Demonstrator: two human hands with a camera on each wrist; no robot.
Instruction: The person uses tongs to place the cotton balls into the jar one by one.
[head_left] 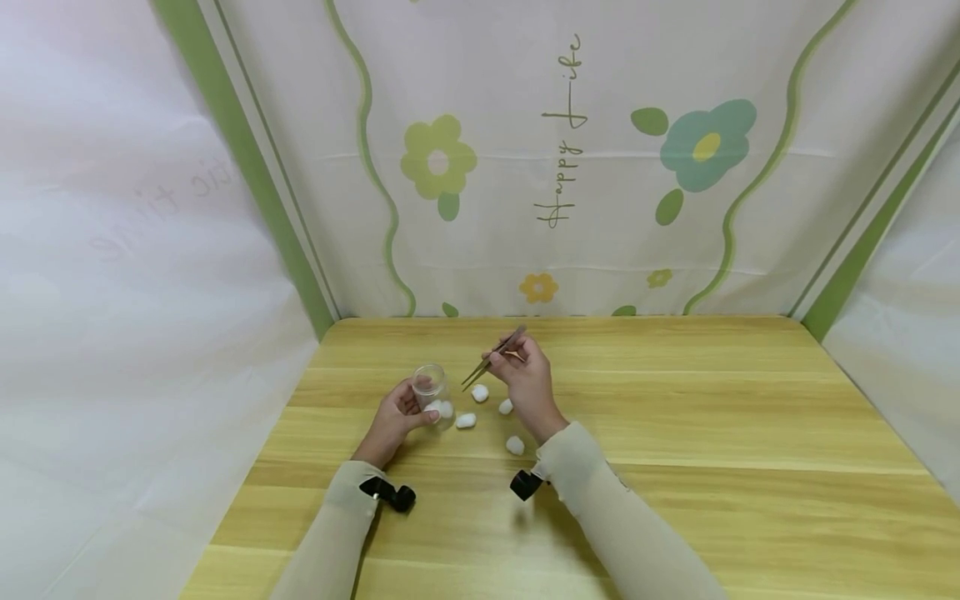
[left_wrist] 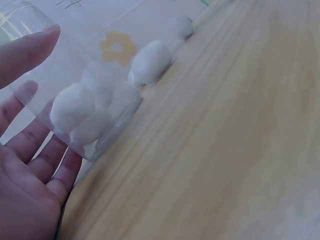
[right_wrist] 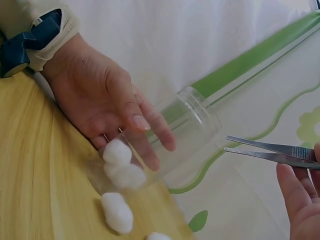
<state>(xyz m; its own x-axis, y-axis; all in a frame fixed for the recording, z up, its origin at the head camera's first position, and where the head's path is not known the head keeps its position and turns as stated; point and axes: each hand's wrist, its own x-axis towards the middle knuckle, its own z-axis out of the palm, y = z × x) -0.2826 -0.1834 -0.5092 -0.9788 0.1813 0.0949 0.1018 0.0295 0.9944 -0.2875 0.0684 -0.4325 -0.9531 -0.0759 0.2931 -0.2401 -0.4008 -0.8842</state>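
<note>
My left hand holds a clear jar upright on the table, thumb on the near side and fingers around the far side. Several white cotton balls lie at the jar's bottom. Metal tweezers are pinched in my right hand, just right of the jar's mouth. Their tips stand apart with nothing between them. On the wood beside the jar are loose cotton balls: one cotton ball close to its base, another below the tweezer tips, and others nearer my right wrist.
The wooden table runs back to a white curtain printed with flowers and lettering. More white fabric hangs along the left side, and also on the right. A small black camera sits on each wrist.
</note>
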